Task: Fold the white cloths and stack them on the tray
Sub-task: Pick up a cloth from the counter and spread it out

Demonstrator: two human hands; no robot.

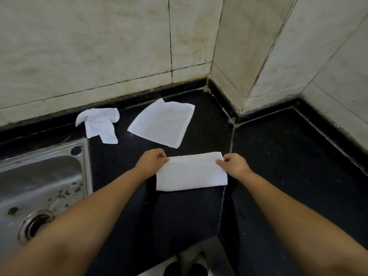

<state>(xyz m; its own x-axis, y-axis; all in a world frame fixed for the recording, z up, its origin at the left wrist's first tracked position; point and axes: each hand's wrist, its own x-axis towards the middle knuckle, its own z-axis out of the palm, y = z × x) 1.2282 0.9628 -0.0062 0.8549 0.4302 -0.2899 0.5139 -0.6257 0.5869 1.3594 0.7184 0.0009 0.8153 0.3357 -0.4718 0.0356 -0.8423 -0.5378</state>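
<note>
**Half-folded cloth pinched at both far corners**

The folded white rectangular terry cloth (pixel 191 172) lies flat on the black stone bench (pixel 278 166), right of the steel sink (pixel 39 176). The left hand (pixel 152 160) and right hand (pixel 234 164) each pinch a far corner. It looks light, soft and limp; corners give the best hold. Beyond it lie a flat white cloth (pixel 163 124) and a crumpled white cloth (pixel 99 124). The sink holds only scattered debris. No tray shows.

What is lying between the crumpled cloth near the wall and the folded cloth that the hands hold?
In the head view, only bare black counter lies between the crumpled cloth and the folded cloth. The flat cloth lies to the right of that stretch.
</note>
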